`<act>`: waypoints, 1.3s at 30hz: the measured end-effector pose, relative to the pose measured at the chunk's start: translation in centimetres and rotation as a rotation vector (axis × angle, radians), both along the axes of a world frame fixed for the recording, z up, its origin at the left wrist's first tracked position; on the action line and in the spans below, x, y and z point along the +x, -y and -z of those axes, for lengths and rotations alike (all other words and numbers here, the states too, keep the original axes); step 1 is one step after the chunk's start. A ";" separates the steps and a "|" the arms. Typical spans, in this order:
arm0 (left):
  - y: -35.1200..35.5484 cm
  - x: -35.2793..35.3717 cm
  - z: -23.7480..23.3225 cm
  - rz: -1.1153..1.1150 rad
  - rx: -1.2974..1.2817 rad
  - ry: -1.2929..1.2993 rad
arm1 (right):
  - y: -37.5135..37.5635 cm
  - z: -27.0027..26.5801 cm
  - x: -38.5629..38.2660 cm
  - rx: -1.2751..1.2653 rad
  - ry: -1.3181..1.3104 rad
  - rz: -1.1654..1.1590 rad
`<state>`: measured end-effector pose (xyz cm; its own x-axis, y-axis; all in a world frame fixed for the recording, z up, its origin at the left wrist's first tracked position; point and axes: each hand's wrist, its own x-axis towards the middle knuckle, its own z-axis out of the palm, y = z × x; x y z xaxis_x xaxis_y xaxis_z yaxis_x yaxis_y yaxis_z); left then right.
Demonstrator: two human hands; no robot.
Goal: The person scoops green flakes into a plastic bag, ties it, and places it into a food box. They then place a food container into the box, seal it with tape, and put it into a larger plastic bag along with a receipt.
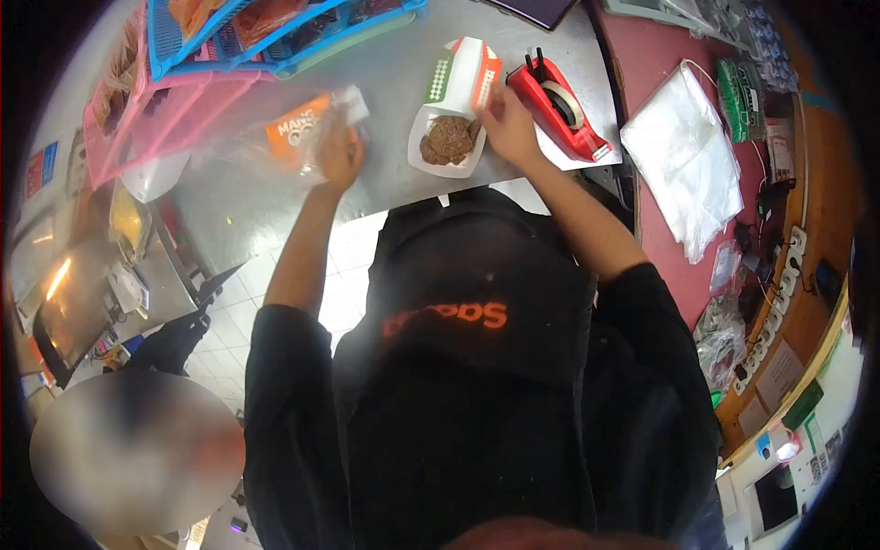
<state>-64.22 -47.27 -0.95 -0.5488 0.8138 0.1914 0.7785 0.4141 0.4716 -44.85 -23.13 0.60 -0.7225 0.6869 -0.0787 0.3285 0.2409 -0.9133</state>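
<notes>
A clear plastic bag with an orange printed label is at my left hand, whose fingers are curled round its right edge. My right hand touches the right side of an open paper box with a green and white checked flap and an orange-red side. Brown pieces of food lie in the box's white lower part. Just right of my right hand stands a red tape dispenser with a roll of tape and dark pens or tools at its top.
Blue baskets and a pink basket with packets stand at the upper left of the metal table. White plastic bags lie on the red surface at the right. A blurred person is at the lower left.
</notes>
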 end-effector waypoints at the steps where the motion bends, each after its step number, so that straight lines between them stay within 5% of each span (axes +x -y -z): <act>1: -0.2 -0.2 -1.3 0.008 0.004 0.033 | -0.6 2.8 -2.1 0.040 0.132 0.107; 3: -1.7 -0.4 -4.6 0.041 0.095 -0.069 | -0.4 4.7 -4.0 0.075 0.260 0.215; 5: -2.1 0.1 -5.0 -0.042 0.168 -0.045 | -0.9 3.3 -5.1 -0.168 0.034 0.141; 7: -2.5 0.5 -5.3 -0.131 0.243 -0.012 | -1.0 0.0 -4.3 -0.144 0.118 -0.033; 9: -3.3 1.2 -6.2 -0.401 0.587 0.504 | -0.8 0.2 -2.5 -0.101 0.160 -0.279; 10: -3.7 1.9 -6.7 -0.406 0.588 0.507 | -0.7 1.2 -1.3 -0.101 0.165 -0.283; 12: -4.6 3.6 -7.1 -0.438 0.635 0.976 | -0.4 1.3 1.1 0.371 -0.207 -0.460; 13: -4.9 4.3 -5.8 -0.430 0.405 0.906 | -0.5 1.0 2.1 0.430 -0.121 -0.532; 15: -6.5 7.0 -3.6 -0.284 0.392 1.160 | -0.2 0.0 3.2 0.534 -0.078 -0.559; 19: -7.6 9.2 -3.6 -0.004 -0.009 0.781 | 0.0 -1.4 4.6 0.718 -0.024 -0.590; 21: -7.3 9.0 -3.5 0.203 -0.192 0.093 | -0.1 -2.3 5.9 0.749 -0.028 -0.454; 25: -6.5 7.5 -2.2 0.167 -0.153 0.005 | -3.3 -5.6 8.1 0.868 0.165 0.111; 26: -6.3 7.1 -1.6 0.202 -0.100 -0.011 | -4.0 -6.8 8.5 0.760 0.439 0.184; 27: -6.0 6.8 -1.3 0.236 -0.048 -0.028 | -5.6 -6.1 9.5 0.716 0.593 0.174; 28: -5.8 6.9 -1.2 0.237 -0.051 -0.030 | -7.1 -6.7 10.0 0.330 0.688 0.144; 33: -6.3 7.0 -1.3 0.167 -0.058 0.214 | -11.1 -4.4 10.9 -0.067 0.565 0.014; 37: -6.7 7.0 -1.6 0.147 -0.076 0.245 | -10.8 -5.6 10.8 -0.096 0.598 -0.027; 39: -6.6 6.9 -1.5 0.141 -0.109 0.239 | -10.0 -6.2 12.1 0.120 0.535 -0.032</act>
